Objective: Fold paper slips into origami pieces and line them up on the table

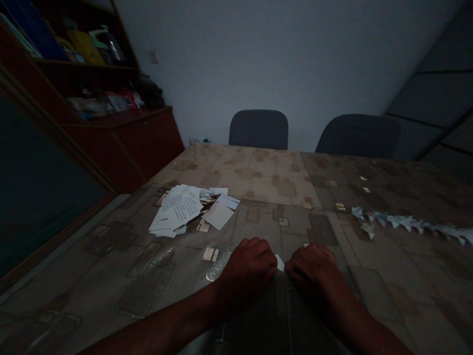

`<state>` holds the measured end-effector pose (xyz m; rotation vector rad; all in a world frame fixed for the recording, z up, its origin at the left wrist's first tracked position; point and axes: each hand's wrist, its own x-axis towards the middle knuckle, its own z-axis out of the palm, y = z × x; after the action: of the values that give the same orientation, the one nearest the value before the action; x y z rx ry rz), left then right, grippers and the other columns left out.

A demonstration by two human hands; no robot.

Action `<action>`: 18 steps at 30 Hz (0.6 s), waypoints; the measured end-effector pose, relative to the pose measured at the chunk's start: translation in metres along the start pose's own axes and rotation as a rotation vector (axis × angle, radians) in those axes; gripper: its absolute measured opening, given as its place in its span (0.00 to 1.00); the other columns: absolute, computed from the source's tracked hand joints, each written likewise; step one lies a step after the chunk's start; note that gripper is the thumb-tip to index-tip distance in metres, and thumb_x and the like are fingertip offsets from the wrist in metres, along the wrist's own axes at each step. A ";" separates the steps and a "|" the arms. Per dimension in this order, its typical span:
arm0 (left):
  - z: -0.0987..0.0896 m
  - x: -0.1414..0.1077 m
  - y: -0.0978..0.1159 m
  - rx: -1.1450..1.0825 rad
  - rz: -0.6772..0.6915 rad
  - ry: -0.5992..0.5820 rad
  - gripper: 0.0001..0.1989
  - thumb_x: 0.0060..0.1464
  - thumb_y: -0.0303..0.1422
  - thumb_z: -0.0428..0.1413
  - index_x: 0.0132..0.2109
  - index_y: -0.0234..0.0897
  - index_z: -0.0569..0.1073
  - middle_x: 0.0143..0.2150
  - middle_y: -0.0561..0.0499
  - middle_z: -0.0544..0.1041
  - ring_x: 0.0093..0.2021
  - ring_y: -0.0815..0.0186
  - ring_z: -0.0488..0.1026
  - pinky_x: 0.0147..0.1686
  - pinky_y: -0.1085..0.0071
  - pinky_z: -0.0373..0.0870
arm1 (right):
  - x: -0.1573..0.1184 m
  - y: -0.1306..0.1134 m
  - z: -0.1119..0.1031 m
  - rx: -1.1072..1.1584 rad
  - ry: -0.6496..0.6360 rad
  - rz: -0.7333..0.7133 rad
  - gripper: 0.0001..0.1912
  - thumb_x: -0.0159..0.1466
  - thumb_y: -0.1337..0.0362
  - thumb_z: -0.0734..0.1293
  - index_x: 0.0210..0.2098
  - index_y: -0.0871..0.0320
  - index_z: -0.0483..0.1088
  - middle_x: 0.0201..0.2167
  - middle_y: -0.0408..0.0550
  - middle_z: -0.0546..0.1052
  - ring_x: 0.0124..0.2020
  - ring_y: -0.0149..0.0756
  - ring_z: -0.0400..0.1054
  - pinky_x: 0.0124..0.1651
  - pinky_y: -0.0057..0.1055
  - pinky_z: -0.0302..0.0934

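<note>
Low over the near part of the table, my left hand [251, 266] is closed with its fingers curled in. My right hand [314, 268] faces it, also closed. Between them shows a small piece of white paper [280, 263], gripped from both sides; the rest of it is hidden by the fingers. Left of my hands lies a loose pile of printed paper pieces [177, 212], with a plain white piece [219, 214] on its right side. Off to the right runs a row of pointed folded paper shapes [406, 223].
A patterned cloth covers the table [258, 170]. Two dark chairs, one in the middle [258, 129] and one at the right [358, 134], stand along its far edge before a pale wall. A reddish wooden cabinet [148, 143] with filled shelves stands at the left.
</note>
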<state>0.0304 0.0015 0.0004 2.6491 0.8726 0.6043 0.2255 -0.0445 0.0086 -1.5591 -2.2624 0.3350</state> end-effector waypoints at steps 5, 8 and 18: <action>0.002 0.002 0.003 -0.034 -0.080 0.005 0.04 0.58 0.26 0.52 0.35 0.35 0.70 0.35 0.50 0.71 0.38 0.63 0.64 0.39 0.66 0.59 | -0.006 -0.001 0.005 -0.020 0.014 0.034 0.09 0.62 0.69 0.64 0.25 0.54 0.69 0.25 0.43 0.71 0.31 0.38 0.61 0.38 0.38 0.49; 0.003 0.003 0.004 -0.040 -0.129 -0.003 0.02 0.56 0.26 0.53 0.35 0.35 0.69 0.35 0.50 0.70 0.38 0.63 0.64 0.39 0.66 0.59 | -0.005 -0.002 0.007 -0.039 0.018 0.054 0.09 0.62 0.68 0.64 0.25 0.55 0.68 0.25 0.44 0.71 0.32 0.39 0.62 0.39 0.39 0.50; 0.007 0.006 0.007 0.017 -0.200 0.016 0.03 0.54 0.25 0.51 0.33 0.36 0.68 0.34 0.51 0.70 0.37 0.63 0.64 0.38 0.66 0.58 | -0.001 -0.003 0.012 -0.049 0.050 0.086 0.09 0.61 0.71 0.65 0.24 0.57 0.67 0.25 0.44 0.71 0.32 0.39 0.63 0.40 0.39 0.51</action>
<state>0.0418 -0.0007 -0.0014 2.5329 1.1345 0.5707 0.2180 -0.0465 -0.0011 -1.6741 -2.1857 0.2618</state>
